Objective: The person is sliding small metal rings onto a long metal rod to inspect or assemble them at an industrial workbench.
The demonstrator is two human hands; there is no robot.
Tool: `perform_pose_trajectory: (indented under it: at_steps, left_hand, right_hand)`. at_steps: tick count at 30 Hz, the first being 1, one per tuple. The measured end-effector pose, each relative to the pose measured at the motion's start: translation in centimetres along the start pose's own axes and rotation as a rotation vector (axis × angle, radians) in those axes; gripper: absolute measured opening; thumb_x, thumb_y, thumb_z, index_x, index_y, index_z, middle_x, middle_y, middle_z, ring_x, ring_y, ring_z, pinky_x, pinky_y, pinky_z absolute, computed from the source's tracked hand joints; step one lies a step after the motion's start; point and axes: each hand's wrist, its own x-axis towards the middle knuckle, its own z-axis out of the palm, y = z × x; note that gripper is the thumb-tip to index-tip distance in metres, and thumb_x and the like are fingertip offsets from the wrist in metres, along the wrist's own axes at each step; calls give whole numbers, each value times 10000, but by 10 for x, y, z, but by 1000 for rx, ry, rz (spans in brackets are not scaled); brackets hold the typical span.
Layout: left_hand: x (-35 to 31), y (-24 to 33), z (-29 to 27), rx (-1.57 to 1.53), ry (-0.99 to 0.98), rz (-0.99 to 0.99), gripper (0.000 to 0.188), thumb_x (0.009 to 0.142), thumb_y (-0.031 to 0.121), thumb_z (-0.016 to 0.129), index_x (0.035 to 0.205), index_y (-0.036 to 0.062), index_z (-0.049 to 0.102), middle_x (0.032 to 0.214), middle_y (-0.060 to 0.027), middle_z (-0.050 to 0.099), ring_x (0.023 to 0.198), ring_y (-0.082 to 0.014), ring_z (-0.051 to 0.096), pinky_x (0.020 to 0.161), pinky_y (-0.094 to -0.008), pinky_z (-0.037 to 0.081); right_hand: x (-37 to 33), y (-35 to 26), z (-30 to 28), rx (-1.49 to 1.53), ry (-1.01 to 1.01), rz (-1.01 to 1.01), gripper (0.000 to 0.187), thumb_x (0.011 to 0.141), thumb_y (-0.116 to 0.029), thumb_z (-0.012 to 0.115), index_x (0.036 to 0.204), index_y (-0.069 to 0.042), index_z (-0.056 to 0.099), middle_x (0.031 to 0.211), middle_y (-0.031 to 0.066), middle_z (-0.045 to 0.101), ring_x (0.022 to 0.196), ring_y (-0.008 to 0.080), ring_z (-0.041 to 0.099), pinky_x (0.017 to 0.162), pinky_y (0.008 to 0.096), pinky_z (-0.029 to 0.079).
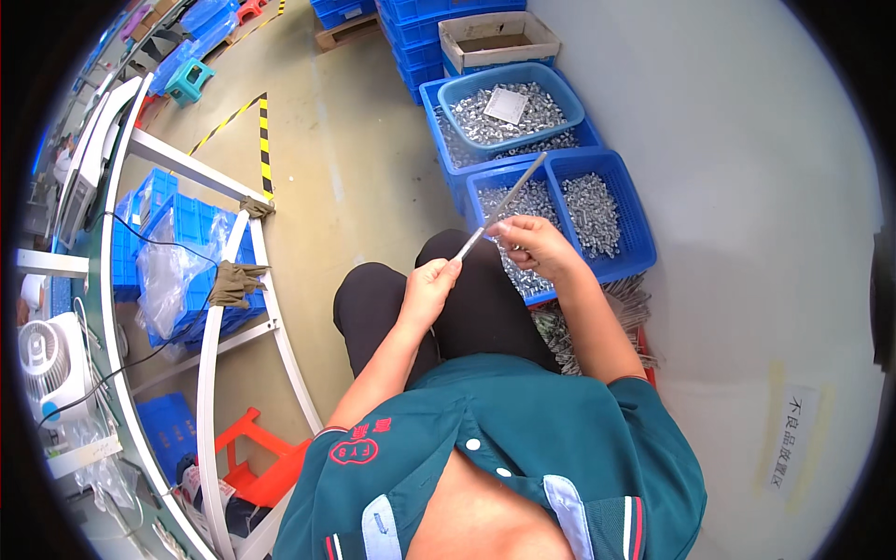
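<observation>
A long thin metal rod [516, 191] slants up and to the right above my knees, its lower part thicker and paler. My left hand [431, 291] is closed round the lower end. Partway along the rod, the thumb and fingertips of my right hand [534, 246] are pinched together against it; whether a small part sits between them cannot be made out. Just beyond my right hand stands a blue divided basket [637, 245] of small silvery metal parts [592, 213].
Behind it, a light-blue basin [566, 84] of metal pieces rests on a blue crate [431, 93]. Bundled metal rods [627, 308] lie beside my right forearm. At left are a white metal frame [207, 392], an orange-red stool [257, 457] and a small white fan [47, 359]. A pale wall [737, 205] rises at right.
</observation>
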Motion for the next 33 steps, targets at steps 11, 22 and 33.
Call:
perform_pose_trajectory:
  at_steps: [11, 22, 33]
  left_hand:
    - [-10, -9, -8, 19, 36, 65, 378, 913, 272, 567, 611, 65, 473, 549, 80, 370, 509, -23, 310, 446, -225, 247]
    - [-16, -16, -8, 217, 46, 61, 383, 889, 272, 584, 639, 18, 444, 526, 1, 321, 523, -61, 309, 455, -282, 281]
    - [-22, -11, -4, 333, 72, 80, 367, 891, 248, 591, 631, 23, 463, 534, 41, 341, 529, -40, 310, 449, -259, 266]
  right_hand:
    - [33, 40, -77, 633, 244, 139, 179, 898, -125, 508, 1017, 6, 529, 830, 92, 556, 615, 117, 529, 403, 172, 371]
    - [17, 9, -76, 729, -11, -118, 155, 929, -129, 499, 1024, -7, 517, 801, 46, 497, 528, 51, 384, 375, 153, 285]
    - [11, -21, -79, 788, -139, -103, 176, 942, -158, 465, 1017, -29, 560, 714, 38, 519, 486, 63, 389, 345, 170, 280]
